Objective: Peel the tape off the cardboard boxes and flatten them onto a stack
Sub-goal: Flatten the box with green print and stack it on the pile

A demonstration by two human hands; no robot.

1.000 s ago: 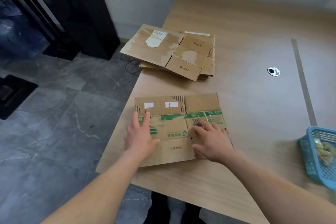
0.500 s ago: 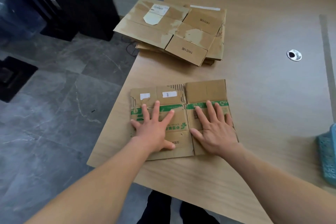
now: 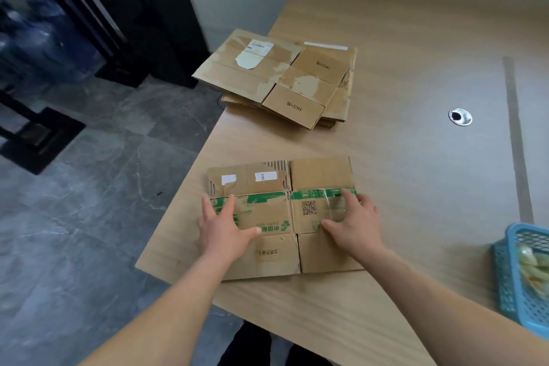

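Two hands — left (image 3: 225, 229), right (image 3: 355, 224) — on one box (image 3: 269, 257); one stack (image 3: 297, 80).

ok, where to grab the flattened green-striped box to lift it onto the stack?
Probably its left and right edges, one grip from each side. The flattened box lies flat on the table, so only edges can be pinched; the left hand and right hand rest near those edges.

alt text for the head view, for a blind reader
A left hand and right hand press a flattened green-printed cardboard box on a wooden table. A stack of flattened boxes lies beyond it, a blue basket at right.
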